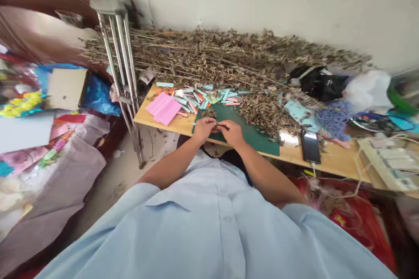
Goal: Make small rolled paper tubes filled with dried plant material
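Pinch grip, both sides: fingertips of my left hand [204, 129] and right hand [231, 132] pressed together on a small brown piece [216, 126], apparently dried leaf. Fingers partly cover it; exact shape cannot be told. Position: over the near edge of the green mat [262, 140], toward its left end.

Handling (judged): very light, dry, brittle; little slip, but likely to crumble. Best hold: flat between thumb and finger pads, lightly, at its ends.

Outward: small heap of crumbled leaf [208, 114] just beyond my fingers; larger leaf pile [265, 113] to the right, partly on the mat; dried stalks [212, 48] along the far side, by the wall. Paper rolls [164, 84], pale blue and pink, scattered left of and beyond the mat. Pink paper [163, 108] on the left of the wooden tabletop [180, 126]; phone [310, 146] on the right, cable [313, 169] at its near end. Metal crutches [114, 6] stand upright at left.

Counts: held piece, 1 seen; mat, 1; leaf heaps, 2, one small, one large; phone, 1; pink sheets, seemingly 2, overlapping; blue rolls, over ten; pink rolls, fewer, several. Overlap prevents exact roll totals; stalks too tangled to count.
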The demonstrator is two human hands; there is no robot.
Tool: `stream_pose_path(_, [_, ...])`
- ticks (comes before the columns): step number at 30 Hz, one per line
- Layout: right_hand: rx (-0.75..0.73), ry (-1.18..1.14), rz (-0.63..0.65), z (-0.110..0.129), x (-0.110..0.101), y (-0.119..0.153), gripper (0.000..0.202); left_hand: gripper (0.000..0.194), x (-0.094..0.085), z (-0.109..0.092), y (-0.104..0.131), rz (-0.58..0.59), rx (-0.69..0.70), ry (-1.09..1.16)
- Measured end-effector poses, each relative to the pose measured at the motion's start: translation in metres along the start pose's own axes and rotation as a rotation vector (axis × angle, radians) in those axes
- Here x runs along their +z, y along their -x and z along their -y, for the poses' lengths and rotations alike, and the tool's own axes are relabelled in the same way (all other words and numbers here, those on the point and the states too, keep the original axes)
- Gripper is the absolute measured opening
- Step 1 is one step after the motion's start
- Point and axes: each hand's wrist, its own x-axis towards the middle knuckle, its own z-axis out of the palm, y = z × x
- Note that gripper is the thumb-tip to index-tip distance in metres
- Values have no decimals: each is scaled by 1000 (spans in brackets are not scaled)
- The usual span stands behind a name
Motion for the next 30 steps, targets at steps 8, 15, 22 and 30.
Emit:
stream_pose_path(8, [145,-32,22,-4,0,1,16,11,-1,3,-2,108,40,-74])
stream_pose_path(15, [390,-209,64,8,-2,-3,16,6,4,-2,0,63,-1,-84])
stream_pose_path(22, [568,-402,6,12,-5,-6,27,9,5,-3,0,52,-23,-63])
stream_pose_path(30, [598,-420,-40,11,-2,-4,31,10,5,0,-1,123,85,-216])
